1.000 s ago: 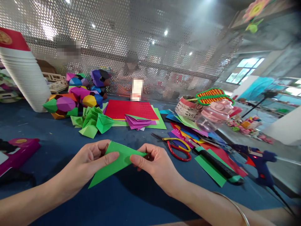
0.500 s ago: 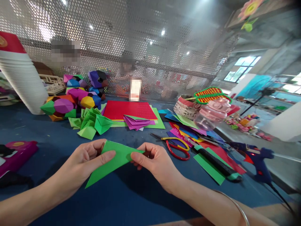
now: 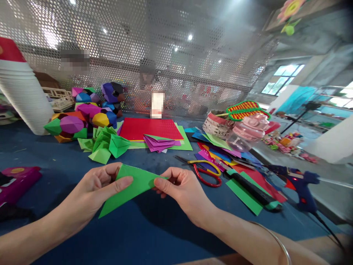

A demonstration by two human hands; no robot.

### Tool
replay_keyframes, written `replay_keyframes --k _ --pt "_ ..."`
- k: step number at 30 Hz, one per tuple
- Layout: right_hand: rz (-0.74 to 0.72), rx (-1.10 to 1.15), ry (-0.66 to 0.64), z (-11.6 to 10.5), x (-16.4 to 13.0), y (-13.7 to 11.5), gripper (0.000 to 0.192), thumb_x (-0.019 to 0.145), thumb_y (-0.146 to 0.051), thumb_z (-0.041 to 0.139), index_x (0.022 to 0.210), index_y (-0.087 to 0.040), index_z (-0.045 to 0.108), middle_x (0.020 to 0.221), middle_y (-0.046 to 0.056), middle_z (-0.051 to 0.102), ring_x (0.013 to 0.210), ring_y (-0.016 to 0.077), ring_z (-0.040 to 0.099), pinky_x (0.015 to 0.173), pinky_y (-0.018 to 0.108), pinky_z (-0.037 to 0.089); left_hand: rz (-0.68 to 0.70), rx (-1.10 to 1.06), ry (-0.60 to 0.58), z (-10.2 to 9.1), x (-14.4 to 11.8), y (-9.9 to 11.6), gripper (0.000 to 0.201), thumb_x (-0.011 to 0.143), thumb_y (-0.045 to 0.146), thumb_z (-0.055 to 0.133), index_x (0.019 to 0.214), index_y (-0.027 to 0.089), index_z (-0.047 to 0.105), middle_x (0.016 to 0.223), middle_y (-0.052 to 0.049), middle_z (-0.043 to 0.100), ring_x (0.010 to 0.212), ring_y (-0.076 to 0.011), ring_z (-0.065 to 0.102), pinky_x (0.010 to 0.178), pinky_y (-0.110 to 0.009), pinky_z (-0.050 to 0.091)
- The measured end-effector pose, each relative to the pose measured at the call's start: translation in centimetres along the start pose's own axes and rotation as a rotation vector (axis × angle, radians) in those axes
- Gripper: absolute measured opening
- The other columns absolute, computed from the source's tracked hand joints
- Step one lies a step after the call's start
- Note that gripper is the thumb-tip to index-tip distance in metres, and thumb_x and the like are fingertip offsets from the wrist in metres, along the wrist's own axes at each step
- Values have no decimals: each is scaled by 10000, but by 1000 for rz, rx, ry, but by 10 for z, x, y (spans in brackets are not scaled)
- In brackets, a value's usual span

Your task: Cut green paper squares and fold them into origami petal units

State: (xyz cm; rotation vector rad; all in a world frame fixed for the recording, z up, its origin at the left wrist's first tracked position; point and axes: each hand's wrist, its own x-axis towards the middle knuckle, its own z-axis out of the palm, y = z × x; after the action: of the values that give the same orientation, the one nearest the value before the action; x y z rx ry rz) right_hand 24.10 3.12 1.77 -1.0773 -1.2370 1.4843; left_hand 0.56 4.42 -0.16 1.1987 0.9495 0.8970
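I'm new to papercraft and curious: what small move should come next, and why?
Perhaps slide the right grip inward along the green paper, pressing it flat, since that grip pinches a pointed corner while the left grip holds the other side.

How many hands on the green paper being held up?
2. The left hand grips the left part of the green paper; the right hand pinches its right corner. No other hand shows on it; some fingers are partly hidden.
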Motion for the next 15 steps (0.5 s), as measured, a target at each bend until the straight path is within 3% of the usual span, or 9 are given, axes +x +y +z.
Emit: replay_keyframes --k 10,15 --pt "-49 -38 3 -4 0 0 288 679 -418 923 699 -180 762 662 -6 714 633 114 599 619 240 471 84 44 38 -2 0 -3 254 865 367 804 810 196 625 688 63 624 607 -90 589 565 -148 509" --pt "-56 -11 -40 -5 1 0 340 752 -506 854 747 -175 776 707 17 738 638 122 625 605 241 505 54 -14 12 -1 1 2 291 799 415 864 842 199 674 736 26 716 616 -120 656 548 -173 546"
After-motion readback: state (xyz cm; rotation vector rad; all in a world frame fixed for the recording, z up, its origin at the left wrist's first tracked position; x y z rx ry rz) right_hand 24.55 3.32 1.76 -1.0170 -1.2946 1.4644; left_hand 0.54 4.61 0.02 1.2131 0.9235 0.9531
